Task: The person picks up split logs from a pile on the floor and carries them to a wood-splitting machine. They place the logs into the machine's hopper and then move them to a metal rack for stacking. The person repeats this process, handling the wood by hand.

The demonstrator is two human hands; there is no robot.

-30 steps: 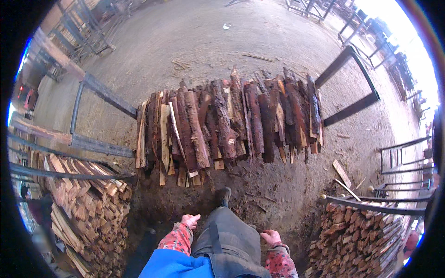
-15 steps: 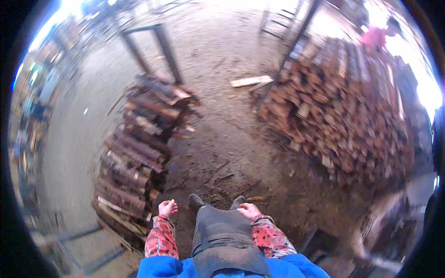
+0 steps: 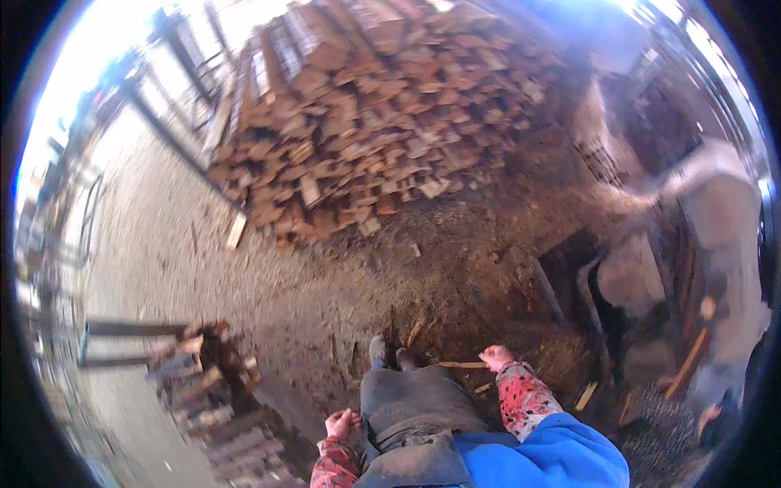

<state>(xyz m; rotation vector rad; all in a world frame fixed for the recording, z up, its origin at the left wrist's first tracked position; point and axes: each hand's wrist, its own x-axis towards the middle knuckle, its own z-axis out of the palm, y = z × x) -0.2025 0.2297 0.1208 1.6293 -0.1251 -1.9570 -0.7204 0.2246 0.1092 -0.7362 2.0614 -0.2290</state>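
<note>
Head view, read as a clock around its centre: my left hand [image 3: 342, 424] hangs between six and seven o'clock, beside my dark apron [image 3: 427, 398], with the fingers curled in toward the palm. I see nothing sticking out of it, but cannot tell how tightly it closes. My right hand [image 3: 496, 358] is between four and five, its fingers bent too. A thin strip of wood [image 3: 461, 365] lies at five o'clock, one end meeting the fingertips in the picture; I cannot tell whether I pinch it or it rests on the dirt floor [image 3: 325, 285] behind.

At twelve is the big stack of split wood [image 3: 382, 138], its cut ends toward me. Between seven and eight sits a lower pile of logs [image 3: 236, 427], blurred, with a metal frame [image 3: 134, 329] at its far end. My boots [image 3: 380, 351] are close together at six.

To handle this footing well, I judge that short, flat steps suit the loose scraps; a pale offcut [image 3: 586, 396] past four o'clock could roll underfoot. Elbows are best tucked and wrists loose, clear of the frame. For rough, splintery wood, a full palm grip around the middle should serve better than fingertips.
</note>
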